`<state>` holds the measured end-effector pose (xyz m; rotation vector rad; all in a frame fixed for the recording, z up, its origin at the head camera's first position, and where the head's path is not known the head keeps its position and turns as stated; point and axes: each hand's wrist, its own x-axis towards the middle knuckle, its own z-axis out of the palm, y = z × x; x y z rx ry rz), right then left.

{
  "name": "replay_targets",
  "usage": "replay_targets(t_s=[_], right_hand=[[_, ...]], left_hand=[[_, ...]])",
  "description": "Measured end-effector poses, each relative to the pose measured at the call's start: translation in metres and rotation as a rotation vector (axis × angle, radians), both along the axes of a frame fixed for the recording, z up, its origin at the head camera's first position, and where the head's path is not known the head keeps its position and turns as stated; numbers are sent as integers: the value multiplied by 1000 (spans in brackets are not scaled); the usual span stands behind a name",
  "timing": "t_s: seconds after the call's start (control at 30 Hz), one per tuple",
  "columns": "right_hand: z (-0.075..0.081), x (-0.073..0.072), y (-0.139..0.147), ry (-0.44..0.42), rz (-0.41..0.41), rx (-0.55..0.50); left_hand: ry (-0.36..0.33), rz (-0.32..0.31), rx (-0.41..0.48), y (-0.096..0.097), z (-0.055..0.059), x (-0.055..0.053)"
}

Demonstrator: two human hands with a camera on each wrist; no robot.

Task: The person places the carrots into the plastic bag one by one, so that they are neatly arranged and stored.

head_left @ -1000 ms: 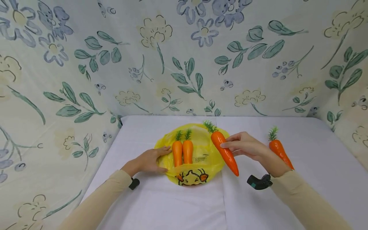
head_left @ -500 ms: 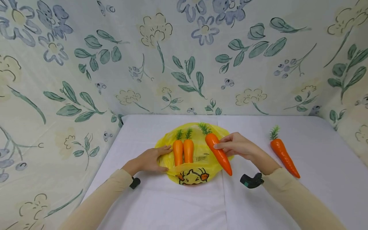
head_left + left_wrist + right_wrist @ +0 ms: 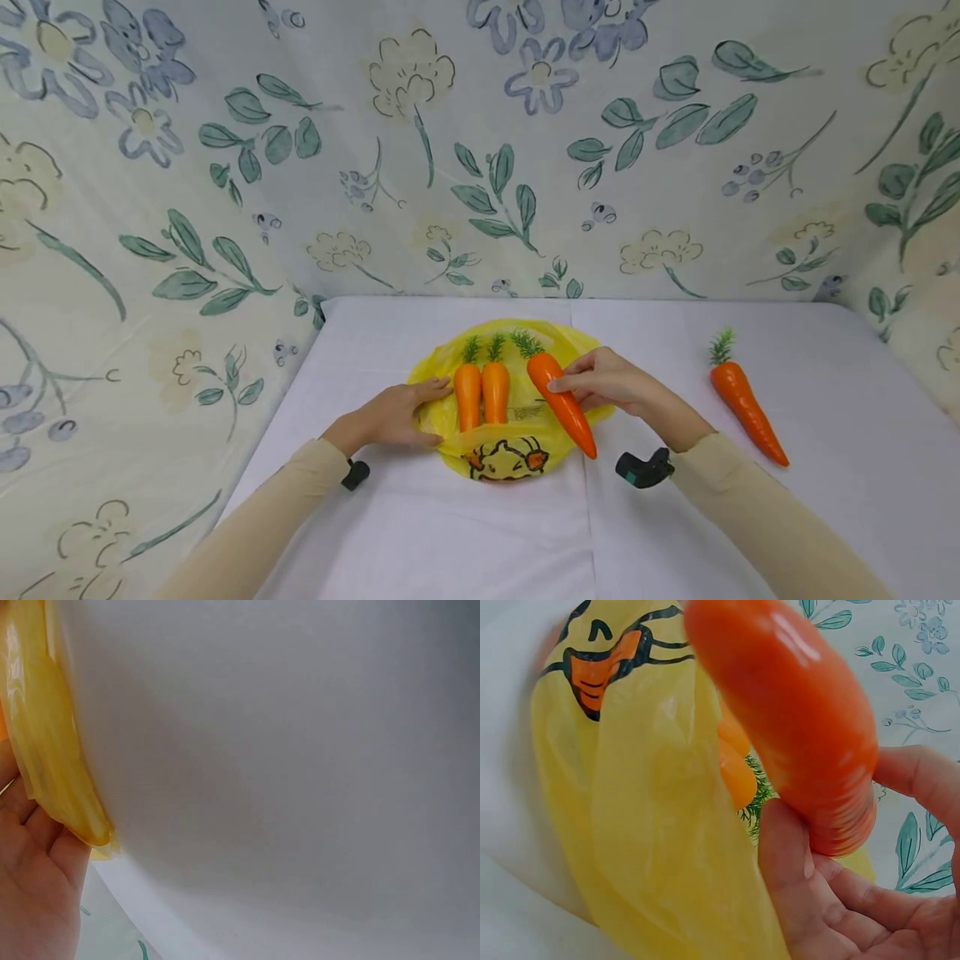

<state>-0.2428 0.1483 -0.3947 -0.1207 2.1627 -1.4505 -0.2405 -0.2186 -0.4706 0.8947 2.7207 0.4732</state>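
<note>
My right hand [image 3: 611, 379] pinches an orange toy carrot [image 3: 558, 404] with a green feathery top. This carrot hangs tilted over the right part of a yellow plastic bag [image 3: 506, 458], its top toward the bag's back. Close up in the right wrist view, the thumb and fingers grip the glossy carrot [image 3: 802, 712] beside the bag's printed front. At the bag's left side, my left hand [image 3: 393, 417] holds the film, with thumb and fingers spread along its edge. Two lighter orange carrots [image 3: 482, 396] lie side by side inside the bag, their lower ends behind its front.
Another orange carrot [image 3: 746, 408] lies alone on the white-covered table [image 3: 442, 533], right of the right hand. A floral cloth [image 3: 480, 167] stands behind the table and at both sides. Each wrist carries a small black camera [image 3: 645, 468].
My right hand has moved left with the carrot, bringing it from the bag's right edge further over the bag. The left hand stays at the bag's left side.
</note>
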Motion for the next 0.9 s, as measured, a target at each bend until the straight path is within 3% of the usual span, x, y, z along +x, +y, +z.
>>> replay_targets(t_s=[0.5, 0.9], right_hand=[[-4, -10, -10, -25, -14, -16], [-8, -23, -21, -38, -88, 3]], left_hand=[[-16, 1, -7, 0, -1, -2], [-24, 6, 0, 0, 0, -3]])
